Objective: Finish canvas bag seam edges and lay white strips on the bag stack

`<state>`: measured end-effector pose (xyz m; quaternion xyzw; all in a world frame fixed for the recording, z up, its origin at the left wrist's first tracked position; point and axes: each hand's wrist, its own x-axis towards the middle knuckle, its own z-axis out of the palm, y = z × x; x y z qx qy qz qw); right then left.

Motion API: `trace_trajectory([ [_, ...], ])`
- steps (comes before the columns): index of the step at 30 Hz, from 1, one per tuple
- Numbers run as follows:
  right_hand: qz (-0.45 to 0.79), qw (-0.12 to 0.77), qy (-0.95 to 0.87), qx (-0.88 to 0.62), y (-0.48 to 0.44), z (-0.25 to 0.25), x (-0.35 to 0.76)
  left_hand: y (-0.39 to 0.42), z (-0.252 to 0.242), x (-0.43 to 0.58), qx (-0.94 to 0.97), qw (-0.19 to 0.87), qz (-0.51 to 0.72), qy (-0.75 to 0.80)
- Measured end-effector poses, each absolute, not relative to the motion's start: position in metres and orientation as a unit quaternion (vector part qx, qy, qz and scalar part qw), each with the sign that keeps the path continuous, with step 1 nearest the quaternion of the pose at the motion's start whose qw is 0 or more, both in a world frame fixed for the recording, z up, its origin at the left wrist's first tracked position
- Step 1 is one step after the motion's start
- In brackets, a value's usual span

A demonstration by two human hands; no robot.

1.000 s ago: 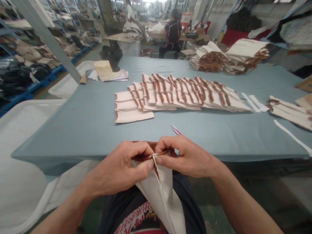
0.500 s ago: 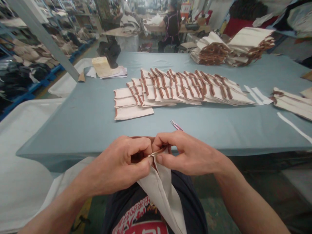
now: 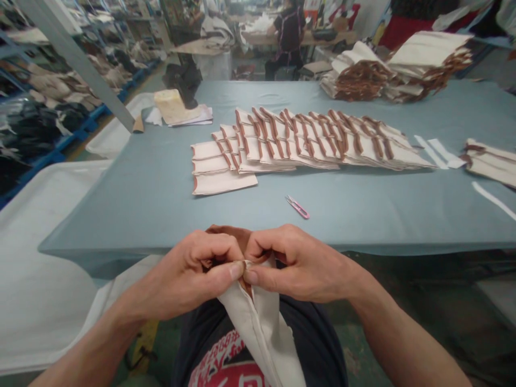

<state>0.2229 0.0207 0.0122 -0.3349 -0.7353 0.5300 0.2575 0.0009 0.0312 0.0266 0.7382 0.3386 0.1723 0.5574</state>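
Observation:
A cream fabric piece with brown lining (image 3: 258,322) hangs from my fingers over my lap, a seam running down its middle. My left hand (image 3: 201,271) pinches its upper edge between thumb and forefinger. Right beside it, my right hand (image 3: 294,263) grips the same edge, thumbs nearly touching. Brown cloth shows behind the fingers at the top, and the exact spot they pinch is partly hidden. Beyond my hands, pink-handled thread snips (image 3: 298,207) lie on the blue-covered table (image 3: 161,199).
Overlapping cream pieces with brown edges (image 3: 226,183) lie in a row across the table. Taller fabric stacks (image 3: 358,78) stand at the back right. White strips (image 3: 437,153) lie at right. A yellowish block (image 3: 169,105) sits back left, near a metal post (image 3: 88,64). A person sits beyond.
Both hands have shifted slightly left and down with the fabric still pinched. More brown lining shows above them. The snips are now fully visible, and the whole view has shifted slightly.

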Motion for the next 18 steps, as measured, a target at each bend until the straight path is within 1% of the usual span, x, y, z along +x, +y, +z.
trace_trajectory([
  [4, 0.48, 0.243, -0.754, -0.378, 0.02, 0.017, 0.219, 0.036, 0.032, -0.001, 0.757, 0.524, 0.122, 0.37],
  [7, 0.439, 0.226, -0.772, -0.4, 0.02, 0.018, 0.217, 0.041, 0.037, -0.004, 0.793, 0.482, 0.093, 0.361],
  [14, 0.469, 0.179, -0.754, -0.424, 0.025, 0.02, 0.212, 0.034, 0.035, -0.004, 0.872, 0.311, 0.145, 0.348],
  [16, 0.46, 0.167, -0.754, -0.439, 0.027, 0.021, 0.211, 0.032, 0.031, -0.003, 0.874, 0.293, 0.159, 0.355],
  [18, 0.469, 0.151, -0.743, -0.453, 0.028, 0.021, 0.209, 0.032, 0.029, -0.003, 0.857, 0.321, 0.16, 0.37],
])
